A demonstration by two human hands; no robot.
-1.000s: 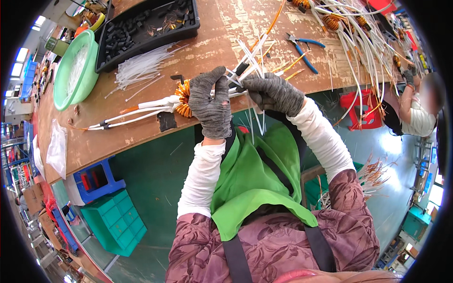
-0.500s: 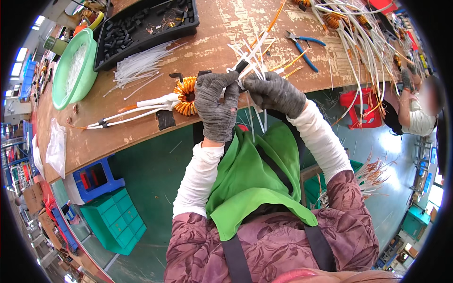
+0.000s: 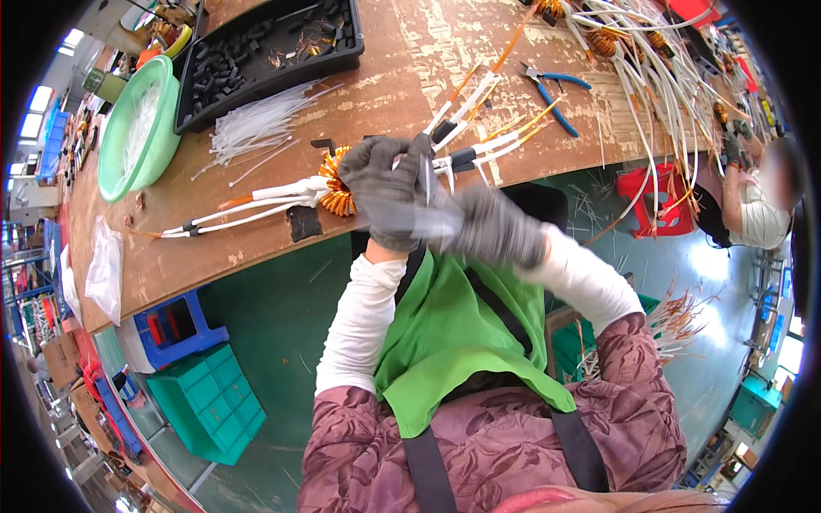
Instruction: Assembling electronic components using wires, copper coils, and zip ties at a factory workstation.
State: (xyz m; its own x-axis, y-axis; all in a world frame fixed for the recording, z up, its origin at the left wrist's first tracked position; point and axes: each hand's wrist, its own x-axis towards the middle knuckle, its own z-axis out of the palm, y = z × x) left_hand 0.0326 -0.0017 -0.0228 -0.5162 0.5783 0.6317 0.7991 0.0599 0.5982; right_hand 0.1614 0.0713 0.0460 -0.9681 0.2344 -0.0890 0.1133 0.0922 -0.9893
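Observation:
A copper-wound ring coil [image 3: 336, 181] lies near the table's front edge, partly hidden by my gloved left hand [image 3: 386, 190]. That hand is closed around the coil's right side, where its white-sleeved leads begin. Beyond the fingers, the leads run out to the right through black sleeves [image 3: 463, 159], ending in bare copper. My gloved right hand [image 3: 500, 227] is smeared by motion just right of and below the left, so its fingers cannot be read. A blurred white strip [image 3: 436, 224], seemingly cable ties, shows between the hands. Left of the coil, more white leads [image 3: 248, 205] stretch across the table.
White cable ties [image 3: 256, 124] lie by a black tray [image 3: 184, 115] of black sleeves. A green basin [image 3: 174, 103] stands at far left. Blue-handled cutters [image 3: 556, 103] rest at the back right, near a heap of coils [image 3: 603, 43]. A co-worker [image 3: 761, 201] sits at far right.
My right hand has swung down and left from the leads, now blurred by speed. The loose white tie ends that stuck up over the leads no longer show there, baring the second black sleeve.

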